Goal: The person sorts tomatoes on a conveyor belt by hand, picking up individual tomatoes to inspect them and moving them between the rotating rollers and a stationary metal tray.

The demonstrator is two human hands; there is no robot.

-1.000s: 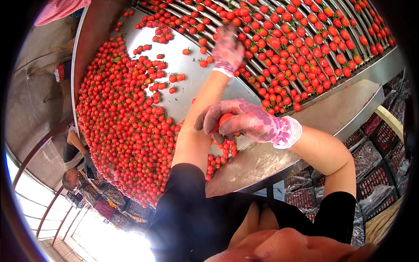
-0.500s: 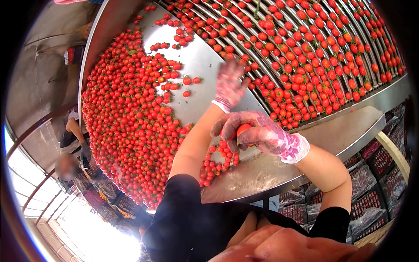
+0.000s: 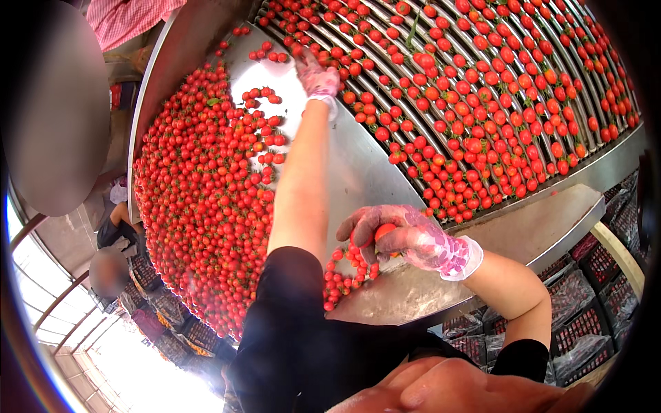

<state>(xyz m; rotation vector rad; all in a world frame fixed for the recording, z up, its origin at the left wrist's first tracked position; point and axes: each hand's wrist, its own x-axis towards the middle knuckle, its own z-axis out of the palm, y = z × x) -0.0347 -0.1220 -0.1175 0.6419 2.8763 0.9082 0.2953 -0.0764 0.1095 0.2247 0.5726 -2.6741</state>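
My left hand (image 3: 317, 77), in a pink patterned glove with dark-stained fingers, reaches far forward to the edge of the roller conveyor. Its fingers are stretched out and touch cherry tomatoes there; the fingertips are partly hidden among them. Closer to me, my right hand (image 3: 412, 241), gloved the same way, is curled round a red cherry tomato (image 3: 385, 232). Another bit of red shows between its fingers. Beneath that hand lies a small cluster of tomatoes (image 3: 339, 281). To the left of my left arm spreads a large heap of cherry tomatoes (image 3: 200, 186).
A metal tray (image 3: 365, 162) with a raised outer rim (image 3: 142, 103) holds the heap. Rows of tomatoes cover the rollers at right. Stacked black crates (image 3: 584, 330) stand below right. Another person (image 3: 124, 217) is at the far left, and pink checked cloth (image 3: 127, 20) shows at top left.
My left hand has moved forward and left along the conveyor's edge. My right hand has dropped slightly, still round the tomato. Tomatoes on the rollers have shifted. More pink checked cloth shows at top left.
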